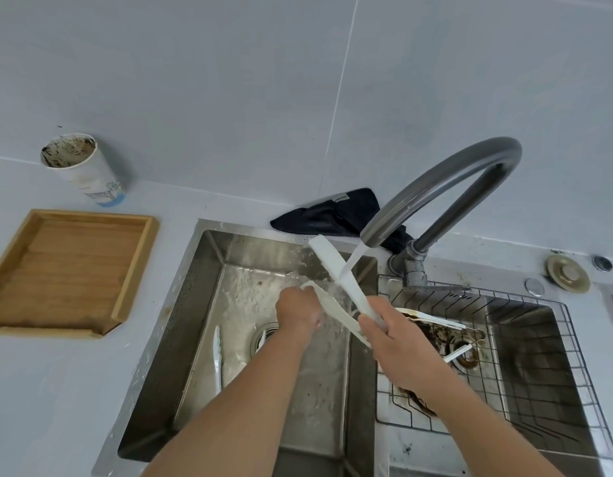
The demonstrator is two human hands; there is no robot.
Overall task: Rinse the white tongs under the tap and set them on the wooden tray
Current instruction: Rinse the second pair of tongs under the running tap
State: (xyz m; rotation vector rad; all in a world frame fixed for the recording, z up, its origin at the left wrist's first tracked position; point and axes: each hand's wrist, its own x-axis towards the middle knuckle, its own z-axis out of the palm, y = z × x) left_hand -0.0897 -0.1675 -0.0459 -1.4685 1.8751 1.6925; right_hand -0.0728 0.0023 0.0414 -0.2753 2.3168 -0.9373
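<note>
The white tongs (336, 263) are spread in a V over the left sink basin, under running water from the curved grey tap (446, 187). My right hand (391, 335) grips the tongs at their hinge end. My left hand (298, 309) is closed around the lower arm of the tongs near its tip. The upper arm points up and left, and the stream strikes it midway. The wooden tray (9, 256) lies on the counter to the left of the sink, with nothing on it.
A dirty paper cup (81, 166) stands behind the tray. A dark cloth (336, 211) lies behind the sink. A white utensil (217, 352) rests in the left basin (195, 304). The right basin holds a wire rack (525, 383) and dirty items. A brass plug (568, 273) sits at right.
</note>
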